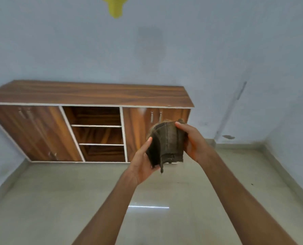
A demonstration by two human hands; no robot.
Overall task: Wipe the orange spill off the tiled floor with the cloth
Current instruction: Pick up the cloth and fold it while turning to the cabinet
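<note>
A dark, grey-brown folded cloth (pixel 166 142) is held up in the air in front of me, above the floor. My left hand (pixel 143 163) grips its lower left edge, thumb on the front. My right hand (pixel 191 140) grips its right side, with the thumb over the top edge. A strip of the cloth hangs down from its bottom. The pale tiled floor (pixel 76 200) spreads out below my arms. No orange spill shows on the visible floor.
A low wooden cabinet (pixel 87 121) with two closed door sections and open middle shelves stands against the blue wall (pixel 147 50). A yellow object (pixel 115 6) hangs at the top. The room's corner is on the right, with small dark specks on the floor.
</note>
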